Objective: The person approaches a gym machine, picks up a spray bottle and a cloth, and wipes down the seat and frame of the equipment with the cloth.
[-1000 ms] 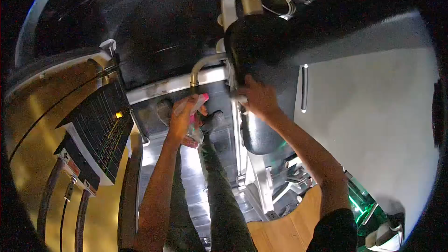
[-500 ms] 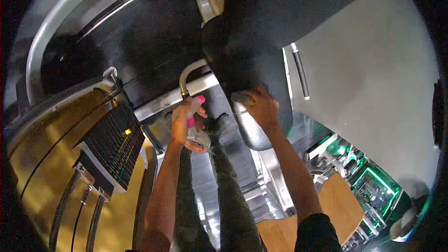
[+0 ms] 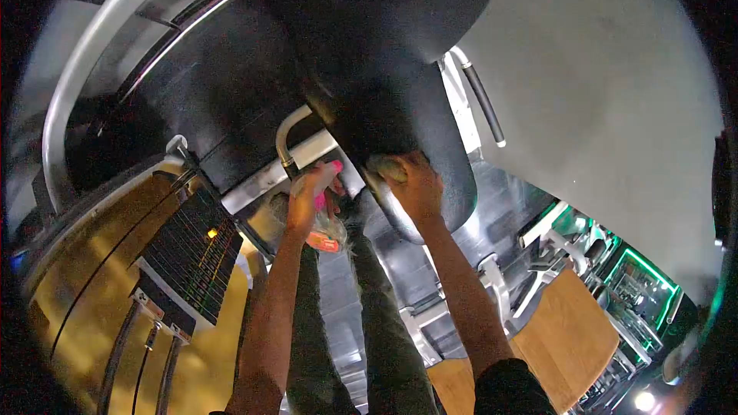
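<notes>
My left hand (image 3: 304,198) is wrapped around a clear spray bottle (image 3: 326,237) with a pink trigger head and an orange label. My right hand (image 3: 420,192) grips a greyish cloth (image 3: 386,167), its exact kind hard to make out, against the left edge of a black padded seat (image 3: 452,173). The seat belongs to a gym machine, and a black backrest (image 3: 384,8) rises beyond it. Just past the bottle, a bent metal bar (image 3: 288,134) joins the light frame beside the seat.
To the left stands a weight stack (image 3: 192,253) with a yellow pin. A black-gripped handle (image 3: 484,104) sticks out right of the seat. Wooden boards (image 3: 569,338) and metal frames lie at lower right, near a grey wall (image 3: 592,107). A curved tube (image 3: 58,115) arcs at far left.
My right hand has shifted slightly left with the cloth along the seat edge. The view has moved a little. My left hand still holds the spray bottle.
</notes>
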`<state>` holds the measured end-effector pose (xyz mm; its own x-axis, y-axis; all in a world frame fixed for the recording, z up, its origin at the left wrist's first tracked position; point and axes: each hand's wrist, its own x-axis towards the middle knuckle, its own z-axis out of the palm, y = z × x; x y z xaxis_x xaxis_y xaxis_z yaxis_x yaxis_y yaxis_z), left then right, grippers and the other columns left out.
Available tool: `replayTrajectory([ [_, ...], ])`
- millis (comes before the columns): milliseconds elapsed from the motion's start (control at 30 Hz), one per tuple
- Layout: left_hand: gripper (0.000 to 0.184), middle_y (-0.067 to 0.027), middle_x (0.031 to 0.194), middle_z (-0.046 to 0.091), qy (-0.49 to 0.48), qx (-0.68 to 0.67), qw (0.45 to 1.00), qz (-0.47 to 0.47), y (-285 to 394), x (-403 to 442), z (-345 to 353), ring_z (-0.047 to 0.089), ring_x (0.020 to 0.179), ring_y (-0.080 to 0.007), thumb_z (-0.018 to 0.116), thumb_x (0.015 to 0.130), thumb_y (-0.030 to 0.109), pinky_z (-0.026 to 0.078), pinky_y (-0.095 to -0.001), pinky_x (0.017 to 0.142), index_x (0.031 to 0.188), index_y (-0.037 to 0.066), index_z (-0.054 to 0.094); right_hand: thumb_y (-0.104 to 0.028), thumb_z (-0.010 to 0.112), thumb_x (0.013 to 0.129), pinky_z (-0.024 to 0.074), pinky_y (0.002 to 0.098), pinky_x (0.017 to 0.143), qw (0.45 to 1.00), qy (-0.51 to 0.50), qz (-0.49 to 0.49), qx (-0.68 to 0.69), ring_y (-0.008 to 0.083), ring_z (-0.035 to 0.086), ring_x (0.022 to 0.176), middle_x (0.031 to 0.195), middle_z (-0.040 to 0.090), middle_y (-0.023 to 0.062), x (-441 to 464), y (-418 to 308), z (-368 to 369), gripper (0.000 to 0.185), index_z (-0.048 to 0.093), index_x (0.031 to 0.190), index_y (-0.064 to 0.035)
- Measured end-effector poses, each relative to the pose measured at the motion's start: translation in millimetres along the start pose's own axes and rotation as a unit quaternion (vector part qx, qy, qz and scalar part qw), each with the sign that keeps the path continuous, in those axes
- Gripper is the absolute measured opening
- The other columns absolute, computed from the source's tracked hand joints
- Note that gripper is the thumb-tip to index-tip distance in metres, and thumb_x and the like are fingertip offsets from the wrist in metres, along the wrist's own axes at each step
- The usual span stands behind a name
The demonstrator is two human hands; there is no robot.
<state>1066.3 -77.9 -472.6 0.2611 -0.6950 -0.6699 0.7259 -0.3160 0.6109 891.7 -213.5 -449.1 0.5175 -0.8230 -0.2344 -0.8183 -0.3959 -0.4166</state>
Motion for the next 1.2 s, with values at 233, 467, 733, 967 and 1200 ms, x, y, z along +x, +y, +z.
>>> replayTrajectory([
  [233,0.052,-0.0092,0.072,0.062,-0.009,0.032,0.999,-0.023,-4.7,9.2,5.3,0.056,0.048,-0.0183,0.046,0.094,0.048,0.045,-0.0298,0.039,0.099,-0.001,0.062,-0.024,0.073,0.073,0.0508,0.0443,0.077,0.997,0.077,0.005,-0.027,0.0327,0.063,0.088,0.1,0.062,0.0091,41.8,-8.9,20.1,0.029,0.068,0.101,-0.0157],
  [467,0.049,-0.0098,0.072,0.063,0.0,0.063,0.997,-0.047,2.5,9.3,25.3,0.052,0.04,-0.017,0.045,0.096,0.045,0.045,-0.029,0.039,0.098,-0.001,0.062,-0.029,0.073,0.075,0.0519,0.042,0.074,0.999,0.014,0.038,-0.009,0.0326,0.064,0.088,0.105,0.063,0.009,-2.1,21.9,-4.9,0.03,0.068,0.101,-0.0145],
  [733,0.046,-0.0081,0.071,0.063,-0.014,0.063,0.997,-0.035,3.7,25.3,46.1,0.054,0.043,-0.0151,0.045,0.096,0.043,0.045,-0.0269,0.04,0.095,0.002,0.065,-0.029,0.072,0.075,0.0526,0.0443,0.07,0.988,0.103,0.116,-0.009,0.0337,0.065,0.086,0.104,0.061,0.0094,43.9,3.9,2.7,0.032,0.065,0.102,-0.0126],
  [967,0.052,-0.0085,0.071,0.063,-0.077,0.116,0.989,-0.045,-14.1,69.2,69.7,0.054,0.044,-0.0152,0.047,0.094,0.05,0.047,-0.0281,0.043,0.102,0.002,0.064,-0.033,0.072,0.077,0.0505,0.0432,0.071,0.982,0.084,0.165,0.046,0.0339,0.065,0.085,0.099,0.064,0.0085,-5.5,23.7,-14.1,0.03,0.067,0.099,-0.0135],
  [1200,0.054,-0.0113,0.076,0.064,-0.099,0.138,0.983,-0.068,-21.1,99.4,70.9,0.055,0.044,-0.017,0.044,0.095,0.05,0.048,-0.029,0.043,0.108,0.001,0.063,-0.033,0.071,0.078,0.0508,0.0432,0.071,0.965,0.14,0.218,0.042,0.0345,0.063,0.089,0.101,0.06,0.0092,38.4,14.0,0.3,0.032,0.065,0.104,-0.0155],
])
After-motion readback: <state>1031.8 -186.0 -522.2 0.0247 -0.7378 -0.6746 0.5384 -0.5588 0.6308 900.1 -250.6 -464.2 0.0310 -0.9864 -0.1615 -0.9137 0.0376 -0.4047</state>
